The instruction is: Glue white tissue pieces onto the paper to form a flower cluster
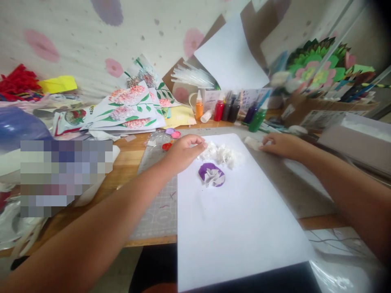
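Note:
A large white sheet of paper (232, 219) lies in front of me on a grey cutting mat (159, 203). On its far part sit a pile of crumpled white paper bits (221, 154) and a purple paint blot (211, 175) with white bits on it. My left hand (183, 152) hovers at the left edge of the pile, fingers curled in a pinch on a white bit. My right hand (279, 145) rests by the sheet's far right corner, fingers closed around a white wad (253, 143).
Bottles of coloured paint (227, 109) stand in a row behind the sheet. Painted flower sheets (131, 108) are stacked at the back left, with small paint lids (171, 133) near them. A cardboard box (311, 108) with paper flowers and a grey box (357, 140) sit at right.

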`<act>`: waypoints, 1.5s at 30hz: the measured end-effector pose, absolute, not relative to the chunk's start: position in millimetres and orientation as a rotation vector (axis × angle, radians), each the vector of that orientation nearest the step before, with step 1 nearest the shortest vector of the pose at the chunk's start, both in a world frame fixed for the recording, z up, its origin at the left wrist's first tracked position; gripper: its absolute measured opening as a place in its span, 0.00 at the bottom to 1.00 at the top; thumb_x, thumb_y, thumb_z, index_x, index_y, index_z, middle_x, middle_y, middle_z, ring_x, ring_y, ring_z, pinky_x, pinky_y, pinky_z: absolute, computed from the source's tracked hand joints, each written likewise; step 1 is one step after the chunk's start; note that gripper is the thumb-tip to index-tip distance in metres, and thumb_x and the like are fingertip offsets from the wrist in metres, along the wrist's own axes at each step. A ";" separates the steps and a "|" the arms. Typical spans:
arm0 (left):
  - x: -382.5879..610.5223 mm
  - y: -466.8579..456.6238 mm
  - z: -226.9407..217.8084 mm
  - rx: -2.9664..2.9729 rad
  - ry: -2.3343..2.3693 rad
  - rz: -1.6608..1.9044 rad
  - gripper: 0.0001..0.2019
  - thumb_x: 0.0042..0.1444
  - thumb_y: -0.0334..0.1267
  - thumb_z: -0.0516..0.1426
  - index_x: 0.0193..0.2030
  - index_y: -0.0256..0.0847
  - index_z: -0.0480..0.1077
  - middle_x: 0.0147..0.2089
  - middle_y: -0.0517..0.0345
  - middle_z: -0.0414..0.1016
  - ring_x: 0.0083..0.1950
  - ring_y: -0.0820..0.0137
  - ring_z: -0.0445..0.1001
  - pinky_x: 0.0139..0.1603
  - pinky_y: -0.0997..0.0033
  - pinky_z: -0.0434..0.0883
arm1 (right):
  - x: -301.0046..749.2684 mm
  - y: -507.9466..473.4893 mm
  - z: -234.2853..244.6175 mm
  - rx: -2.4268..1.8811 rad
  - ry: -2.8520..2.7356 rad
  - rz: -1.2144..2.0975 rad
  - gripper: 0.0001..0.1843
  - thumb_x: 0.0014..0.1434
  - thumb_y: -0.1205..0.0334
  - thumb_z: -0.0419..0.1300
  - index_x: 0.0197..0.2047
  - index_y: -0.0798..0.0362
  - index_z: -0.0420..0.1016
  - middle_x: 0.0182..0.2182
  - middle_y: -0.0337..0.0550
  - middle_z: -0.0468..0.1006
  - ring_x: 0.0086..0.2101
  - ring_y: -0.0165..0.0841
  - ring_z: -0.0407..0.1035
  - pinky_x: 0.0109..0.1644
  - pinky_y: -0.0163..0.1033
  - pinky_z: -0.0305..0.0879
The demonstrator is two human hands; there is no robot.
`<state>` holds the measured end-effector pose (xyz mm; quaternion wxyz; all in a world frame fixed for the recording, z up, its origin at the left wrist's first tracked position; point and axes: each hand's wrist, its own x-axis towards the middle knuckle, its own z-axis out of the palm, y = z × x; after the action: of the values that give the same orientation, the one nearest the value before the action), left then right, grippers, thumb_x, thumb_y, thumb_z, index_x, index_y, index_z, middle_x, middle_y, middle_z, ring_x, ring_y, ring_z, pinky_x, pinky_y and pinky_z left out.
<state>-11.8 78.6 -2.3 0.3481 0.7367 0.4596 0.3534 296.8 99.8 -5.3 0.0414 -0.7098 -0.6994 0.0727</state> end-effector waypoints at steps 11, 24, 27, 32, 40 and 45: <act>-4.4 65.8 4.9 2.380 1.159 0.873 0.08 0.53 0.42 0.52 0.31 0.40 0.68 0.48 0.56 0.68 0.51 0.67 0.65 0.54 0.63 0.59 | 271.4 52.9 13.0 -2.000 -1.847 0.400 0.13 0.49 0.50 0.53 0.28 0.52 0.62 0.17 0.36 0.59 0.19 0.26 0.52 0.23 0.35 0.47; 15.8 42.0 5.8 2.816 0.969 0.245 0.07 0.49 0.44 0.56 0.34 0.49 0.71 0.60 0.61 0.57 0.62 0.56 0.47 0.57 0.43 0.43 | 245.8 26.7 16.1 -1.558 -1.883 0.965 0.12 0.50 0.53 0.55 0.27 0.52 0.61 0.19 0.32 0.56 0.21 0.24 0.50 0.23 0.32 0.47; 15.1 43.3 6.2 2.806 0.985 0.263 0.05 0.51 0.39 0.53 0.31 0.49 0.71 0.59 0.65 0.58 0.62 0.58 0.47 0.57 0.43 0.44 | 228.1 26.3 19.7 -1.542 -2.082 1.050 0.10 0.50 0.57 0.54 0.26 0.53 0.60 0.20 0.33 0.57 0.22 0.23 0.52 0.25 0.31 0.49; 14.4 45.1 8.2 2.765 1.031 0.284 0.05 0.50 0.38 0.53 0.28 0.47 0.70 0.59 0.67 0.58 0.62 0.59 0.49 0.57 0.44 0.45 | 204.3 33.7 21.5 -1.612 -2.331 0.911 0.06 0.50 0.60 0.52 0.27 0.53 0.64 0.21 0.34 0.63 0.22 0.24 0.55 0.25 0.31 0.49; 9.6 46.7 14.2 2.831 1.052 0.242 0.16 0.43 0.55 0.56 0.28 0.44 0.69 0.60 0.59 0.57 0.62 0.52 0.47 0.57 0.40 0.41 | 187.4 40.6 16.2 -1.597 -2.472 0.772 0.08 0.49 0.60 0.51 0.28 0.54 0.67 0.24 0.39 0.71 0.24 0.26 0.59 0.26 0.32 0.48; 13.0 48.8 13.6 2.702 1.199 0.347 0.16 0.53 0.49 0.50 0.24 0.42 0.70 0.57 0.58 0.61 0.59 0.59 0.54 0.57 0.47 0.48 | 185.0 35.7 10.6 -1.625 -2.457 0.650 0.10 0.50 0.57 0.50 0.28 0.53 0.68 0.23 0.39 0.70 0.22 0.26 0.57 0.25 0.32 0.45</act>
<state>13.0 48.8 13.6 0.0825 0.9048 0.4013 0.1162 185.0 35.7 10.6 0.0624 -0.5376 -0.8129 0.2150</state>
